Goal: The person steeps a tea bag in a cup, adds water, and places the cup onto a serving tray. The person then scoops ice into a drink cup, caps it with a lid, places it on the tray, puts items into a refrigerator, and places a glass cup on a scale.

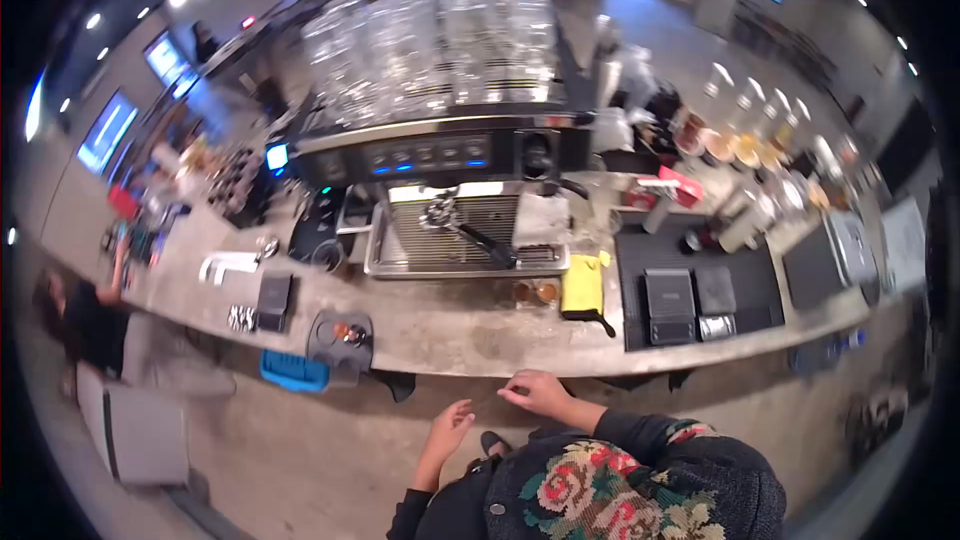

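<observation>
My left hand is raised in front of my body, its fingers loosely bent and a little apart. To its right and slightly higher, my right hand bends its fingers toward the left hand, with a gap between the two. I see no object in either hand. Both hands are just short of the counter's front edge and touch nothing on it. Beyond them stands an espresso machine, with a portafilter lying on its drip tray.
Glasses crowd the machine's top. A yellow cloth and two small cups sit at the front. The right side holds a black mat; a tamping stand is left. Another person is at far left.
</observation>
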Demonstrator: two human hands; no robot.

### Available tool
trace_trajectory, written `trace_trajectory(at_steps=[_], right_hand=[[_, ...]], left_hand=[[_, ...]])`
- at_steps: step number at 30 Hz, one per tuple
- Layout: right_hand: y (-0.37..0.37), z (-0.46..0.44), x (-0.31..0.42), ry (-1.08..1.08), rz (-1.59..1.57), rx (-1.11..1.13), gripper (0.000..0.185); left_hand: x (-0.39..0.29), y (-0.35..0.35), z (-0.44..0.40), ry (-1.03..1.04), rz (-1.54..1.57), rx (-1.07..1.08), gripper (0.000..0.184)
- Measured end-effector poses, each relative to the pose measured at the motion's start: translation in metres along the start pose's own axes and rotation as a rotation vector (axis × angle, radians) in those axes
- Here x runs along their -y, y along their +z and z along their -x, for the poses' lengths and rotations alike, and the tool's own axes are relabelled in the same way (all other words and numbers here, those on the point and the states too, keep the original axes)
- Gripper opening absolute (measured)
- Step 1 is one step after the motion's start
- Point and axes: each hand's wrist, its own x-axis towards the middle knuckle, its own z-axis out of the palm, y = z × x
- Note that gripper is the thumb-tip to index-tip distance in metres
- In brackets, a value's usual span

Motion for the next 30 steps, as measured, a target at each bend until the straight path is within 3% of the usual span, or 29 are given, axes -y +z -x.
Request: trace_trajectory(at_steps=[2, 6, 7, 9, 11, 13, 16, 21, 24, 26, 28, 30], right_hand=[[-0.017, 0.004, -0.004, 0.022, 0.090, -0.021, 0.013], [-0.105, -0.002, -0.027, 0.170, 0.283, -0.475, 0.006], [-0.138, -0.010, -0.040, 0.226, 0.291, -0.504, 0.006], [-0.204, -0.043, -0.039, 0.169, 0.266, -0.658, 0.014], [-0.261, -0.079, -0.038, 0.241, 0.274, -0.678, 0.032], [-0.308, -0.128, -0.061, 0.017, 0.275, -0.689, 0.042], [-0.362, -0.200, -0.076, 0.174, 0.271, -0.588, 0.057], [-0.413, -0.328, -0.140, 0.220, 0.591, -0.543, 0.066], [-0.430, -0.385, -0.155, 0.237, 0.594, -0.429, 0.072], [-0.431, -0.412, -0.155, 0.260, 0.746, -0.485, 0.073], [-0.421, -0.438, -0.177, 0.167, 0.773, -0.615, 0.063], [-0.421, -0.451, -0.178, 0.238, 0.792, -0.521, 0.057]], left_hand=[[-0.003, -0.004, -0.010, 0.001, -0.023, 0.074, 0.037], [-0.037, 0.018, -0.039, 0.086, -0.222, 0.211, 0.036], [-0.051, 0.029, -0.049, 0.074, -0.269, 0.285, 0.037], [-0.090, 0.059, -0.071, 0.063, -0.305, 0.361, 0.039], [-0.136, 0.094, -0.090, 0.523, -0.532, 0.374, 0.046], [-0.180, 0.132, -0.109, 0.643, -0.475, 0.325, 0.052], [-0.247, 0.175, -0.127, 0.791, -0.485, 0.202, 0.051], [-0.258, 0.210, -0.141, 0.713, -0.458, 0.204, 0.045], [-0.242, 0.203, -0.138, 0.659, -0.411, 0.125, 0.041], [-0.238, 0.192, -0.132, 0.459, -0.324, 0.050, 0.035], [-0.235, 0.188, -0.128, 0.421, -0.329, -0.039, 0.034], [-0.237, 0.184, -0.128, 0.382, -0.344, -0.127, 0.032]])
